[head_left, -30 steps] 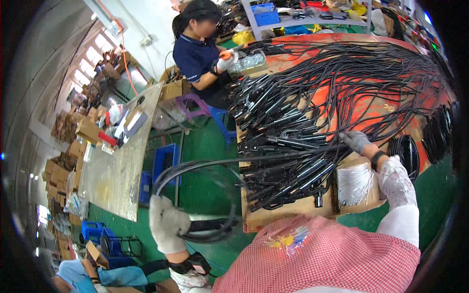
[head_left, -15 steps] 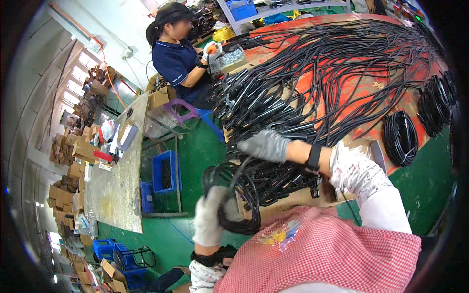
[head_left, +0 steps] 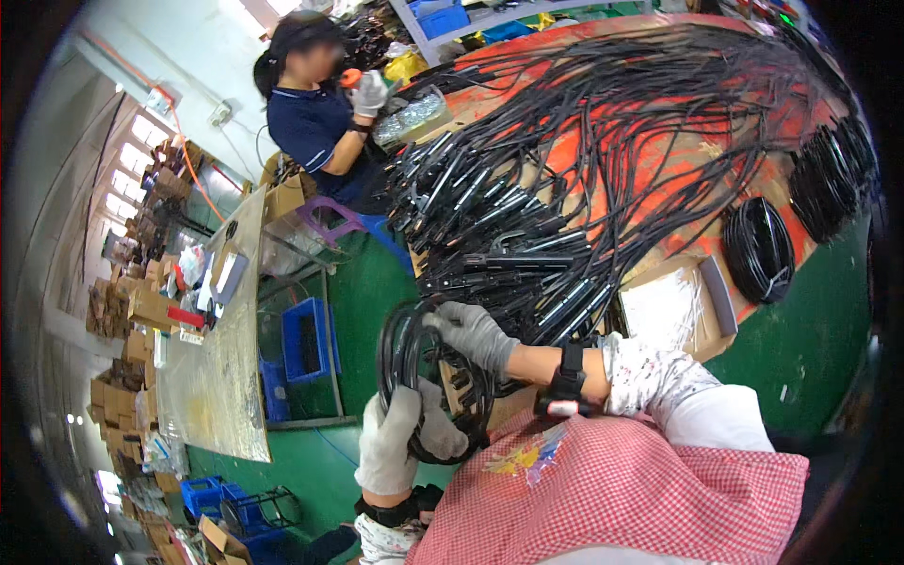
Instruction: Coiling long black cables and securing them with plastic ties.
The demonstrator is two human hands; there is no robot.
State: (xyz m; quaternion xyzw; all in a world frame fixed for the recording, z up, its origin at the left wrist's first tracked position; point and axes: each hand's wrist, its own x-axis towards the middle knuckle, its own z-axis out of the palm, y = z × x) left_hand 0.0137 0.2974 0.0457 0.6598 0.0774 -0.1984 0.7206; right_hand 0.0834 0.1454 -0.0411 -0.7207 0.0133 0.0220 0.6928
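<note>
A looped coil of black cable (head_left: 395, 353) hangs in front of me, just off the near left edge of the bench. My left hand (head_left: 391, 438), in a white glove, is closed around the coil's lower part, fingers passing through the loops. My right hand (head_left: 471, 331), in a grey-palmed glove, pinches the cable at the top of the coil. Beyond it lies a heap of black handle-like parts (head_left: 513, 264) with cables attached. Part of the coil is hidden behind my left hand.
Long black cables (head_left: 650, 122) spread over the red worktable (head_left: 692, 184). An open cardboard box (head_left: 720, 297) holds thin white strips. Finished black coils (head_left: 758, 250) stand at the right edge. Across the table, a co-worker (head_left: 315, 122) holds something orange. Blue crates (head_left: 306, 344) sit left on the green floor.
My right hand has come down from over the heap onto the top of the coil. My left hand keeps its hold. The co-worker's gloved hand has risen. The whole view has shifted slightly.
</note>
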